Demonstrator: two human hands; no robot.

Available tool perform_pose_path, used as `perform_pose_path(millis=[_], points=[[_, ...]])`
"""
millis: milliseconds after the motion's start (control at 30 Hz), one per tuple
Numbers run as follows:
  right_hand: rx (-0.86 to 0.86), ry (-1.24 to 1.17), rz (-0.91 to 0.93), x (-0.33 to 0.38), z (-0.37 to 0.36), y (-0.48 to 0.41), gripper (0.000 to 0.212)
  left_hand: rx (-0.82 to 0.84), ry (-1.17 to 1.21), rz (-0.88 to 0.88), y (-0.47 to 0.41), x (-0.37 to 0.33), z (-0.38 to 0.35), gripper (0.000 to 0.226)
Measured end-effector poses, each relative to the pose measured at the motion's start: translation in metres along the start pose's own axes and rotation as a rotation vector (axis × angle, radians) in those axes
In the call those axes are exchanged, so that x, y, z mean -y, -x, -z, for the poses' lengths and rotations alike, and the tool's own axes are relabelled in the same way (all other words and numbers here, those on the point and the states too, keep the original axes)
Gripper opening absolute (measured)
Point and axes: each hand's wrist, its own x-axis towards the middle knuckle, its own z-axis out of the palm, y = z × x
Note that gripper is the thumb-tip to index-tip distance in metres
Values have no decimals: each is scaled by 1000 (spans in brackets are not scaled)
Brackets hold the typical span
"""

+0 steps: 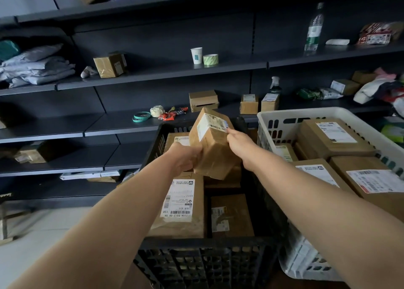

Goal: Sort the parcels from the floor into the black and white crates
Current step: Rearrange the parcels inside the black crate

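Shelving: dark metal shelves (153, 74) fill the wall behind, with pale floor (32, 245) at lower left.
Shelf clutter: paper cup (196, 55) just beside a roll of green-striped tape (210, 59); a water bottle (314, 28) upright to the right; a spray bottle (275, 85) one level lower; folded grey mailer bags (37, 68) at far left; small cartons scattered along several levels.
Black crate: black crate (207, 242) stands in the centre foreground, right under both forearms.
Black crate contents: long labelled parcel (181, 201) lies flat on the left, a smaller brown parcel (229, 214) beside it, and more cardboard sits deeper in under the hands.
White crate: white crate (306, 114) sits touching the black one on its right side, tilted in this wide view.
White crate contents: flat labelled parcels (334, 135) stacked close together, labels facing up.
Held parcel: brown carton (215, 148) is lifted above the far half of the black crate, tipped on a slant, its white shipping label (209, 124) facing the camera at the upper end.
Right hand: right hand (240, 142) grips the carton's upper right edge, fingers (232, 133) curled against the corner of the label.
Left hand: left hand (184, 157) clasps the carton's lower left side; its fingers wrap round behind the cardboard and are mostly hidden.
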Motion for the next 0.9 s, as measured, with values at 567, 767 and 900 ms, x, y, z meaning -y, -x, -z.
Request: perform_pose_path(millis=[567, 767, 900], points=[[109, 1392, 142, -33, 21, 37, 33, 341, -963, 10, 30, 16, -6, 32], [630, 1313, 121, -54, -5, 32, 107, 350, -1591, -44, 30, 23, 26, 116], [586, 1328, 201, -72, -21, 25, 108, 332, -1553, -60, 28, 41, 30, 131]])
